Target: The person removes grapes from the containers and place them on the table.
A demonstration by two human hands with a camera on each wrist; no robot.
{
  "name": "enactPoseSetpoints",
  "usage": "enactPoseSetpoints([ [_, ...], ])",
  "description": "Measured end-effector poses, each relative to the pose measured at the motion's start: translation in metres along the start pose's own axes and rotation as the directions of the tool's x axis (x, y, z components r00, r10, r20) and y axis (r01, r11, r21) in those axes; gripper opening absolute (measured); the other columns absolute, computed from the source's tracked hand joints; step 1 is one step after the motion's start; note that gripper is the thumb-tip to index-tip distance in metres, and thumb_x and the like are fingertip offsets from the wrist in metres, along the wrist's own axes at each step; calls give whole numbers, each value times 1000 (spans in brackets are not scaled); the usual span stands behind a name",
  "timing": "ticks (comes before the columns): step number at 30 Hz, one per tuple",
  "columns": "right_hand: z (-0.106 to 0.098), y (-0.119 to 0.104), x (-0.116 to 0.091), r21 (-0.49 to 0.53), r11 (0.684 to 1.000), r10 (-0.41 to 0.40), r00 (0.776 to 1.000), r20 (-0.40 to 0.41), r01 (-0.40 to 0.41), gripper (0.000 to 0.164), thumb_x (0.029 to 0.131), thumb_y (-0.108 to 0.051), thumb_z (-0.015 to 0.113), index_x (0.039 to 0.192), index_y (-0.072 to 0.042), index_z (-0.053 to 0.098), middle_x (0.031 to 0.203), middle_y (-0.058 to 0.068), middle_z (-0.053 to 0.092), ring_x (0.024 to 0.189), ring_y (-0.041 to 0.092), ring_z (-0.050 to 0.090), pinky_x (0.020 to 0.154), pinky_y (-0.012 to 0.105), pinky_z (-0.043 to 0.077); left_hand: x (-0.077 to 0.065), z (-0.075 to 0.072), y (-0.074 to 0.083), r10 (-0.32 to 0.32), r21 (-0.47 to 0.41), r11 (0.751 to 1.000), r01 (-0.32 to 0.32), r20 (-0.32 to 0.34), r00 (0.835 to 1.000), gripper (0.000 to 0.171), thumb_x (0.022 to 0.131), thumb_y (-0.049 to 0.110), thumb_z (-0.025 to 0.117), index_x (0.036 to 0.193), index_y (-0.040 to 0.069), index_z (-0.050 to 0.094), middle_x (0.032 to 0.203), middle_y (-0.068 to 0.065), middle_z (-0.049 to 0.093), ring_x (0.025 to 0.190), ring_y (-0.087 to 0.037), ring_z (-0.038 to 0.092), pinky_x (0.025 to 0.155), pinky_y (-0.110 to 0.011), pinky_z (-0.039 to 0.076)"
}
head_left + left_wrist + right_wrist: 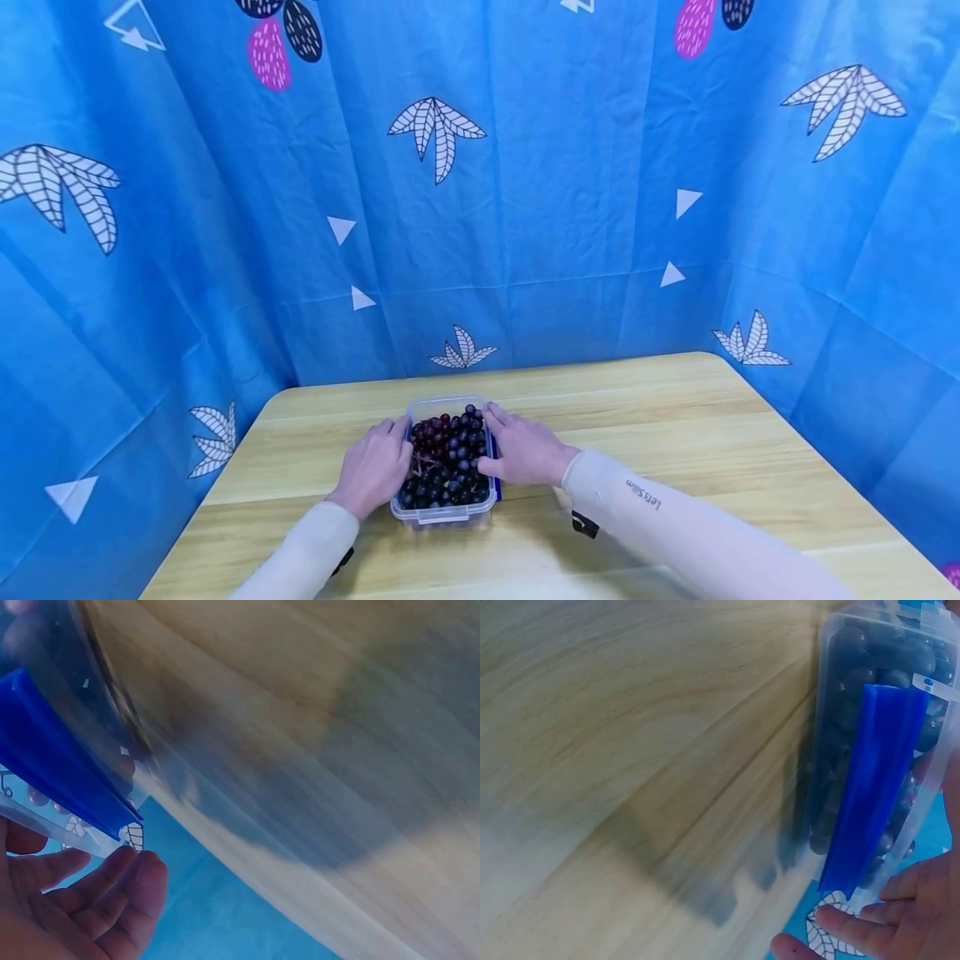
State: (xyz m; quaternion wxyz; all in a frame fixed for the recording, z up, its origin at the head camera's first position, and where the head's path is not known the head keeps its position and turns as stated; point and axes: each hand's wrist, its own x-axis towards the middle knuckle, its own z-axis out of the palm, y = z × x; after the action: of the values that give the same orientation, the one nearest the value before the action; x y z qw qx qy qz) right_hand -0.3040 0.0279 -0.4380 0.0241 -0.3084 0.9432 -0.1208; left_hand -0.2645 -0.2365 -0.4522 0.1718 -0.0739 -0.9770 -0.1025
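Bright light washes curtain [570,192] and table [637,417] in the head view; dimmer, hazier wrist views show soft shadows [705,896].

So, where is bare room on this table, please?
The table is bare beyond the right sleeve, toward its right edge; between the left hand and table's left edge; and between the container and blue curtain. Crowded: around the grapes, where the right hand also rests.

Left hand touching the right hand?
Apart: the head view shows the left hand and right hand on opposite sides of the box, grapes visible between them.
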Motion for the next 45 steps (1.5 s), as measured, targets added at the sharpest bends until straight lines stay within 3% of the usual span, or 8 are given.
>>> enactPoseSetpoints([
  [9,-15,-6,0,-45,999,11,998,66,-8,87,95,-59,56,159,-8,28,167,10,20,145,38,39,43,25,47,1,2,2,-18,-13,1000,18,27,999,46,103,23,46,144,4,54,129,-21,65,114,-38,64,86,-54,56],
  [16,-31,-14,2,-129,991,-12,999,49,18,68,98,-53,55,149,-8,48,157,11,43,139,35,48,92,40,57,1,2,2,-21,-10,1000,21,26,999,45,103,23,46,144,5,55,130,-21,64,114,-38,64,84,-55,57],
  [20,-42,-25,3,-153,984,-89,996,-6,87,50,98,-44,59,132,-7,66,132,10,67,88,18,70,57,29,56,2,2,2,-22,-6,1000,22,20,1000,45,103,23,46,144,5,54,130,-22,64,113,-39,65,82,-54,58],
  [23,-50,-35,2,-143,979,-146,989,-4,144,41,98,-38,61,124,-8,71,114,6,73,49,5,46,44,22,43,1,1,1,-25,-4,1000,25,16,1000,45,103,23,46,144,5,54,131,-23,63,113,-39,65,83,-55,57],
  [30,-56,-55,7,-145,959,-238,970,51,243,32,96,-35,62,116,-13,75,71,-6,64,50,6,42,57,23,49,0,1,1,-26,7,1000,26,-1,1000,45,102,22,47,143,5,55,125,-21,66,107,-38,67,78,-54,58],
  [37,-55,-72,16,-116,952,-265,953,146,282,33,95,-37,66,119,-17,74,106,-7,76,77,4,67,90,30,56,-2,3,0,-19,16,1000,20,-28,999,43,101,21,48,140,6,58,119,-20,68,100,-37,68,74,-53,58],
  [40,-55,-77,21,-82,953,-267,938,221,291,19,95,-36,66,92,-20,76,76,-12,68,61,1,56,73,24,54,-2,4,0,-24,20,1000,24,-34,999,43,101,21,47,140,6,58,118,-19,68,98,-36,69,73,-53,58],
  [45,-56,-82,28,-43,951,-271,892,361,306,50,95,-35,66,54,-23,39,49,-10,26,43,6,22,46,21,28,-3,3,0,-32,17,999,33,-36,999,43,101,21,48,140,7,59,115,-17,68,98,-35,69,73,-52,58],
])
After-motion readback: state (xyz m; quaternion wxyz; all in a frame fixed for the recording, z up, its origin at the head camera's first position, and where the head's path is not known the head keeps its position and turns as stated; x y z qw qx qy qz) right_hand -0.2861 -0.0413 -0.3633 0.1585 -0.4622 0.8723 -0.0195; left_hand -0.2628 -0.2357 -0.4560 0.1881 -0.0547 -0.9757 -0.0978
